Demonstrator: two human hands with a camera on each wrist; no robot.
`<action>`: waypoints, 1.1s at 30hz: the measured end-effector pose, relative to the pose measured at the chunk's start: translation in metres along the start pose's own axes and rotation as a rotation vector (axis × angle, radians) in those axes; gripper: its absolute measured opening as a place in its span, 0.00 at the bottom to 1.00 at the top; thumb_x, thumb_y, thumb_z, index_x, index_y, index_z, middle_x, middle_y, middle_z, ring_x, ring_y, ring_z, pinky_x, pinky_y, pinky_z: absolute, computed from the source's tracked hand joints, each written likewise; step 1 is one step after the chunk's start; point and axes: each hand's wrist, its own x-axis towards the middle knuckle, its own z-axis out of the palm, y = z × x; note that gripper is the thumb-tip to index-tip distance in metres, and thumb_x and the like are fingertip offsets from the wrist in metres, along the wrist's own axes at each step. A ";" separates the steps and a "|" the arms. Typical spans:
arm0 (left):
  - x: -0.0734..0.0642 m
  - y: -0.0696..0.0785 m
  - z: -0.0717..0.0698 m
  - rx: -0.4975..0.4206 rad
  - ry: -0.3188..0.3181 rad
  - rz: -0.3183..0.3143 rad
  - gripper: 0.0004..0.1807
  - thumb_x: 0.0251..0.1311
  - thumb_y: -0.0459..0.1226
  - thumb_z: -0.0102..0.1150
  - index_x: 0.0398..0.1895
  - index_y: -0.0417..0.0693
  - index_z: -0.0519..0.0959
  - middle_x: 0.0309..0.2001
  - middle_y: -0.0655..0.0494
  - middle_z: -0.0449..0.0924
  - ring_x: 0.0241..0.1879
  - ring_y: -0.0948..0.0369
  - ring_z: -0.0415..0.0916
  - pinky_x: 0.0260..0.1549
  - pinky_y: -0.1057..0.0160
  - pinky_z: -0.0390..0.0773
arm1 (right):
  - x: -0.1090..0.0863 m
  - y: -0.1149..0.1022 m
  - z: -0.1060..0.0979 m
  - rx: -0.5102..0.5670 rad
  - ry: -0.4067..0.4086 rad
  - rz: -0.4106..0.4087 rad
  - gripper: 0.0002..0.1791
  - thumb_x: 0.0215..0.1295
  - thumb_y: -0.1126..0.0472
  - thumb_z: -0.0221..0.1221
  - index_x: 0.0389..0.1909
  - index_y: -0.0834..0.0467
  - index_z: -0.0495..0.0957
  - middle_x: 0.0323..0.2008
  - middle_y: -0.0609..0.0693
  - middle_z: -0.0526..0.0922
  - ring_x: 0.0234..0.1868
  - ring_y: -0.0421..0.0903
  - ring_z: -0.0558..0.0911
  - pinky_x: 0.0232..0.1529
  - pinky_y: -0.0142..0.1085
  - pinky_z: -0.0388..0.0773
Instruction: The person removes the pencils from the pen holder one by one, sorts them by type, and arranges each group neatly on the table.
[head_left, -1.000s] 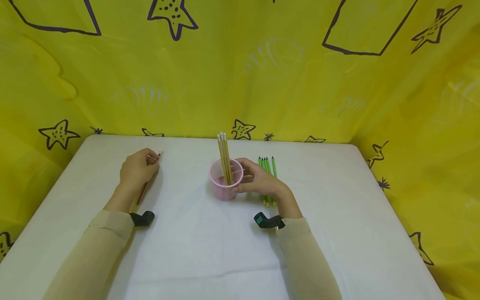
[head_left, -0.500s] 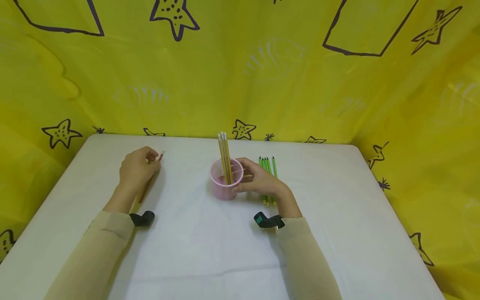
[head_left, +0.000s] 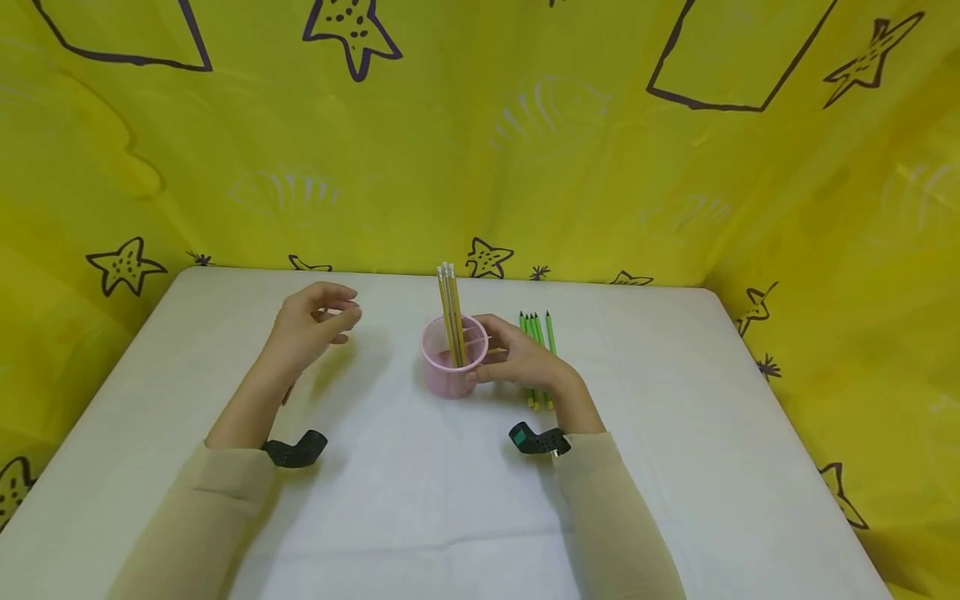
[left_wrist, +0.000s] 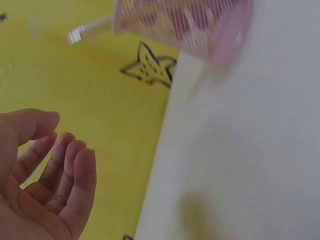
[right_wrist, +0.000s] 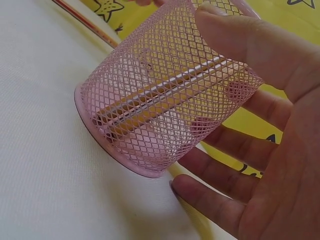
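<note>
In the head view, a pink mesh pencil cup (head_left: 447,384) stands mid-table with several gold-coloured pencils (head_left: 450,312) leaning in it, eraser ends up. My right hand (head_left: 521,358) grips the cup's right side; in the right wrist view the thumb lies over the rim and the fingers curl along the mesh. To the left of the cup, my left hand (head_left: 309,327) is lifted over the table. Its fingers are loosely bent, with nothing between them and the thumb. A reddish pencil (right_wrist: 102,34) lies on the table, mostly hidden under the left hand and wrist in the head view.
Several green pencils (head_left: 551,335) with black tips lie side by side right of the cup, partly behind the right hand. A white cloth (head_left: 442,500) covers the table. Yellow patterned curtain (head_left: 420,167) encloses its back and sides.
My left hand has let go of the reddish pencil, risen and moved right toward the cup. The right hand and cup have stayed in place.
</note>
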 end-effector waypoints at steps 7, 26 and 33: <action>-0.002 0.024 0.018 -0.177 -0.076 0.016 0.19 0.69 0.41 0.59 0.59 0.43 0.74 0.50 0.48 0.77 0.44 0.53 0.81 0.43 0.62 0.85 | 0.001 0.001 0.000 -0.006 0.007 -0.017 0.42 0.54 0.71 0.71 0.70 0.53 0.64 0.63 0.55 0.74 0.60 0.56 0.78 0.61 0.47 0.77; 0.016 0.035 0.050 -0.286 -0.187 0.021 0.20 0.67 0.37 0.61 0.60 0.42 0.73 0.50 0.45 0.76 0.47 0.51 0.79 0.42 0.56 0.86 | 0.001 0.003 0.002 -0.003 -0.001 -0.017 0.42 0.54 0.71 0.70 0.70 0.55 0.64 0.63 0.56 0.74 0.63 0.57 0.76 0.62 0.48 0.76; 0.029 0.044 0.055 -0.284 -0.222 -0.011 0.21 0.68 0.38 0.60 0.61 0.42 0.72 0.55 0.40 0.76 0.51 0.45 0.77 0.42 0.55 0.86 | 0.000 -0.002 0.004 0.006 0.012 0.001 0.42 0.54 0.74 0.68 0.71 0.58 0.62 0.64 0.59 0.72 0.64 0.59 0.74 0.64 0.52 0.74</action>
